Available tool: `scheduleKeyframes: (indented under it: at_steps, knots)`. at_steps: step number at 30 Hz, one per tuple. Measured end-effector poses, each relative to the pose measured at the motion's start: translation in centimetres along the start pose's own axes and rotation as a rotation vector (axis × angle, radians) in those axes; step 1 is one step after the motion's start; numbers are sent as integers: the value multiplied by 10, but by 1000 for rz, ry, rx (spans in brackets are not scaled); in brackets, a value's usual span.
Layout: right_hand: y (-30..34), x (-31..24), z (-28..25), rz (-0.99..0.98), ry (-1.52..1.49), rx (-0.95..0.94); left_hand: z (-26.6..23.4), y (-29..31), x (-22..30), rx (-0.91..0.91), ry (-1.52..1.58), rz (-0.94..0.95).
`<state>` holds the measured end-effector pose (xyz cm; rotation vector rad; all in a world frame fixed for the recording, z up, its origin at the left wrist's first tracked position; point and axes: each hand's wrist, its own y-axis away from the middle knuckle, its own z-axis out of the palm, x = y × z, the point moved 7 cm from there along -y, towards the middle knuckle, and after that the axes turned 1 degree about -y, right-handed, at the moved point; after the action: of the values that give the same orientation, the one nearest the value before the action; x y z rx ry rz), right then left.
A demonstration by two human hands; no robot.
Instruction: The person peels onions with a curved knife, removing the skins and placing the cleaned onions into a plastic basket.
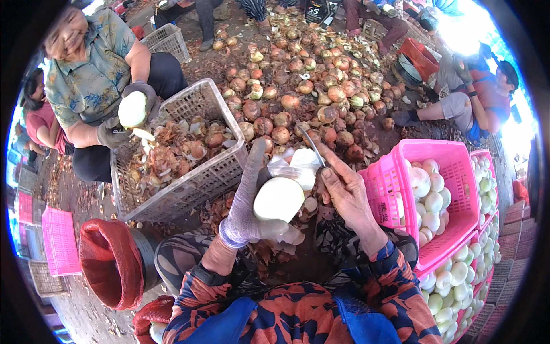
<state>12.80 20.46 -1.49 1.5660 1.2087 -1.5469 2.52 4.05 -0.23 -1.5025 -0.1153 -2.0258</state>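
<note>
My left hand (243,206), in a grey-purple knitted glove, is closed round a smooth white peeled onion (279,199) in front of my lap. A small knife (311,143) with a narrow blade sits in my bare right hand (350,192), its blade pointing up and away to the left. Thick white pieces of onion layer (305,165) lie between the knife and the onion; whether they are still attached, I cannot tell. Beyond my hands spreads a large heap of unpeeled brown onions (326,92) on the ground.
A grey plastic crate (183,192) of skins and onions stands front left. Beside it, a person's gloved hands (114,132) hold a peeled onion. Pink crates (447,235) of peeled onions stack up at right. A red mesh sack (106,269) lines a bucket at lower left.
</note>
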Motion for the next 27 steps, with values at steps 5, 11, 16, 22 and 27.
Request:
scheduleKeyframes:
  at_steps: [5,11,16,22,27]
  knots:
    - [4,-24,11,161,-196,6,-15,3,-2,36,25,8]
    - [-1,-21,27,126,-149,-6,9,-1,14,-88,-332,92]
    - [6,-27,10,22,-4,255,12,0,0,60,-121,64]
    - [13,-20,26,113,128,205,-7,23,-74,362,418,-472]
    - [12,-23,13,212,-33,311,-8,18,-71,256,318,-430]
